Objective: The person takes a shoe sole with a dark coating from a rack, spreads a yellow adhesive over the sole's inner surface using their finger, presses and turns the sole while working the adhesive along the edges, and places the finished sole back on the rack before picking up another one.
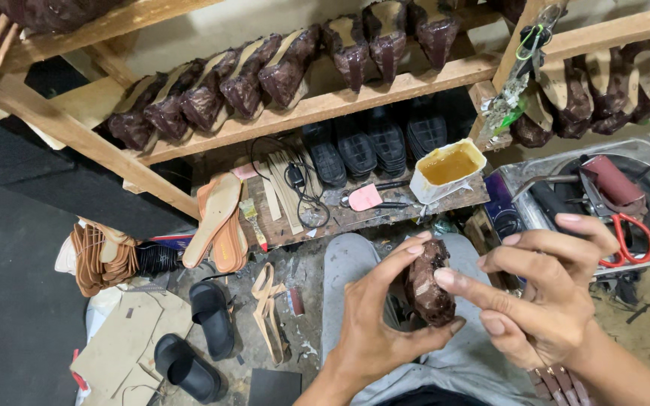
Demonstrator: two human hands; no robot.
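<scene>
Both hands work a dark brown, glossy-wrapped shoe form (429,289) held over the lap, below the tub of amber glue (449,167) on the desk (385,207). Pressing the covering smooth is probably best done with steady, even thumb pressure while the form is kept from turning. The left hand (374,316) has its grip curled around the form's lower side; the right hand (543,293) has its grip half spread, thumb pressing the form's upper edge.

Viewpoint: head-worn, above the lap, near the hands
Facing: downward and forward toward the wooden rack (325,105)
Reach: floor below rack also visible
</scene>
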